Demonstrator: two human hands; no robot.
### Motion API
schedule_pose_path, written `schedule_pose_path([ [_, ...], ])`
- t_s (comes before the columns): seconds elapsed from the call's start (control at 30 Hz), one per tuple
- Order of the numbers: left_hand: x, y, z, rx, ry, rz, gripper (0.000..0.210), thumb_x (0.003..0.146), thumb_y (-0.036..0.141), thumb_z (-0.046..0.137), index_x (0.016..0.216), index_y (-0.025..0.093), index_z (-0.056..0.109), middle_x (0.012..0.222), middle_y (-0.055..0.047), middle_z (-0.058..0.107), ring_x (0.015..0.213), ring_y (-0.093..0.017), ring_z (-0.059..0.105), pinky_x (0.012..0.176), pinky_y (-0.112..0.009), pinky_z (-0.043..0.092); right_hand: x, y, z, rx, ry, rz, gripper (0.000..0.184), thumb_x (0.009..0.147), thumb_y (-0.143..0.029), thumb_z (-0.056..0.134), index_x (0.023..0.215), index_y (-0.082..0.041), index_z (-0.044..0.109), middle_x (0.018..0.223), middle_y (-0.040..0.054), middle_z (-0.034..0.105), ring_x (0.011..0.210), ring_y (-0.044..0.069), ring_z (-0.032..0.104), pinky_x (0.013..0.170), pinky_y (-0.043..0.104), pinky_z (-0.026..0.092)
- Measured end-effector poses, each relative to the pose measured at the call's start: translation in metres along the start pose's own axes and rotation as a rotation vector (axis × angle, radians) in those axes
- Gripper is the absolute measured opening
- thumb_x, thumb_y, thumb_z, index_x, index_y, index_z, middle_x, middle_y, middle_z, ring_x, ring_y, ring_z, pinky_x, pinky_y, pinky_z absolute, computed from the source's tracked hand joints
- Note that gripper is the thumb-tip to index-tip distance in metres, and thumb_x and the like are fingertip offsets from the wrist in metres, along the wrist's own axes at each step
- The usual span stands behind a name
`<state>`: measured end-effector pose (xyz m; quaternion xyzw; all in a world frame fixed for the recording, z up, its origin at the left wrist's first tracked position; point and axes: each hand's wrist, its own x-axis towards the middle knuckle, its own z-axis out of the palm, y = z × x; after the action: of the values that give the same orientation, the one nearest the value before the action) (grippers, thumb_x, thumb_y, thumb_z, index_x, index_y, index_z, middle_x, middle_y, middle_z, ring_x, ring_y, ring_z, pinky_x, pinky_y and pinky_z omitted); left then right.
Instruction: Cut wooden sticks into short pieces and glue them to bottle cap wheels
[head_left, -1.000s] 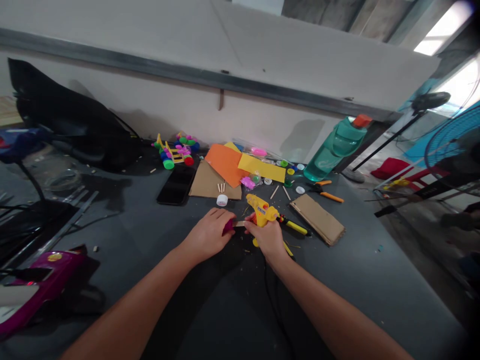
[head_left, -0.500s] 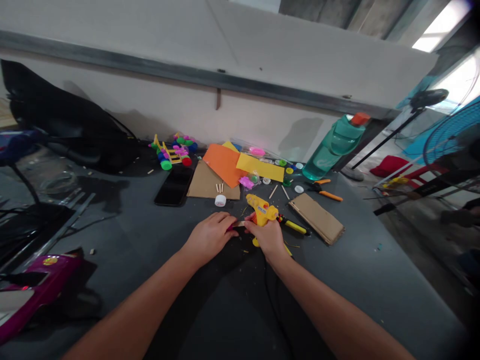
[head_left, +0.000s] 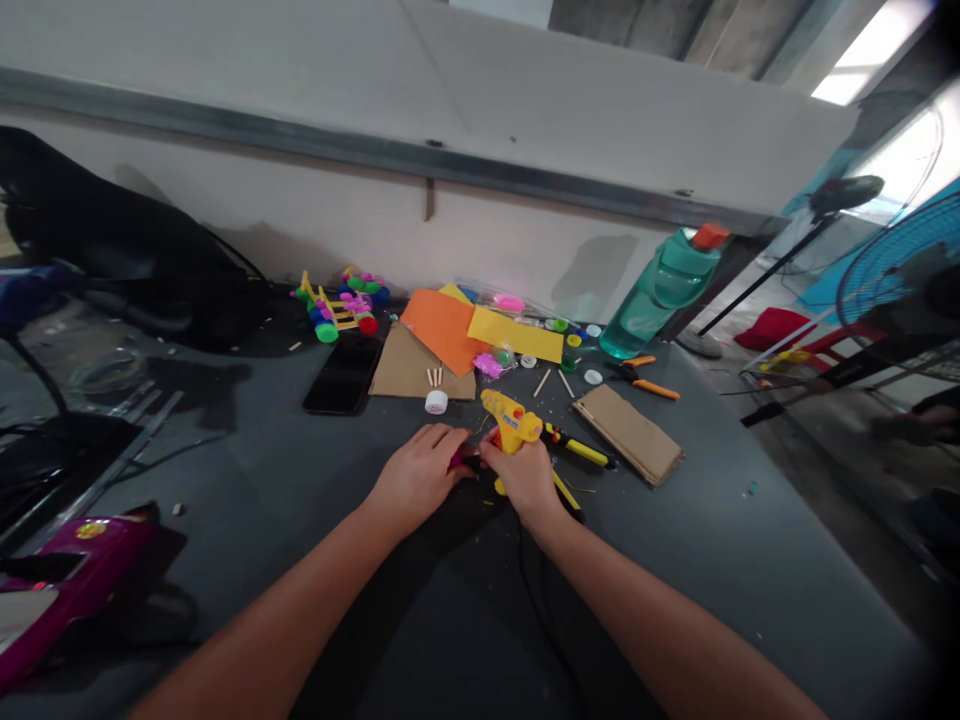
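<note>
My left hand [head_left: 420, 475] is closed, with a small magenta piece [head_left: 456, 457] pinched between thumb and fingers; its kind is unclear. Just to the right, my right hand [head_left: 525, 480] is wrapped round a yellow glue gun [head_left: 511, 420], whose body rises above the fingers. My right thumb and fingertips meet the left ones at a thin pale strip, mostly covered by the fingers. The black cord [head_left: 525, 575] trails from beneath the right hand toward me. Beside that hand lie yellow-and-black pliers [head_left: 581, 447].
Folded cardboard [head_left: 628, 435], orange-handled pliers [head_left: 652, 388] and a teal bottle [head_left: 652, 300] are on the right. Ahead are a white cap [head_left: 436, 402], orange paper [head_left: 442, 325] and a phone [head_left: 341, 378]. Colourful toy pieces [head_left: 341, 310] stand against the wall. A magenta device [head_left: 75, 580] is at left.
The right hand and glue gun have shifted slightly left, closer to the left hand. Less of the pale strip shows between the fingers. The whole view has also drifted slightly.
</note>
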<state>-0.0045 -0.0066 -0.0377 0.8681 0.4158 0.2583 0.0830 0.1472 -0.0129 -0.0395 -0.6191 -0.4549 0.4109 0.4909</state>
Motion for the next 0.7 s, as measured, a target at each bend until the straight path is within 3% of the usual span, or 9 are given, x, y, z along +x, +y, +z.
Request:
schedule_pose_path([
  [0.13,0.0,0.002,0.004,-0.092,0.031,-0.118,0.043,0.071,0.017,0.067,0.11,0.018,0.05,0.101,-0.007,0.056,0.097,-0.024,0.053,0.086,-0.04,0.045,0.001,0.002,0.001,-0.06,0.023,-0.037,0.008,0.062,-0.024,0.057,0.066,-0.017,0.057,0.063,-0.001,0.059,0.059,0.015,0.057,0.059,0.026,0.049],
  [0.3,-0.001,0.003,0.01,-0.225,0.02,-0.204,0.034,0.073,0.015,0.064,0.105,0.018,0.053,0.096,-0.005,0.052,0.092,-0.019,0.055,0.083,-0.035,0.047,0.0,0.0,0.002,-0.067,0.021,-0.027,0.012,0.062,-0.026,0.057,0.069,-0.017,0.057,0.066,0.0006,0.062,0.062,0.016,0.059,0.061,0.026,0.049],
  [0.5,0.0,0.001,0.015,-0.291,0.053,-0.183,0.019,0.079,0.018,0.058,0.098,0.018,0.059,0.096,-0.006,0.052,0.091,-0.019,0.056,0.082,-0.034,0.049,-0.001,-0.007,0.003,-0.058,0.033,0.005,0.012,0.059,-0.025,0.058,0.067,-0.016,0.058,0.064,0.0012,0.062,0.064,0.017,0.06,0.059,0.025,0.048],
  [0.7,0.001,0.001,0.015,-0.321,0.083,-0.129,0.019,0.086,0.021,0.048,0.1,0.019,0.06,0.1,-0.007,0.057,0.093,-0.018,0.057,0.083,-0.034,0.049,0.0,-0.006,0.005,-0.02,0.031,-0.005,0.01,0.059,-0.025,0.058,0.064,-0.016,0.057,0.061,-0.0007,0.06,0.061,0.015,0.058,0.06,0.025,0.049],
])
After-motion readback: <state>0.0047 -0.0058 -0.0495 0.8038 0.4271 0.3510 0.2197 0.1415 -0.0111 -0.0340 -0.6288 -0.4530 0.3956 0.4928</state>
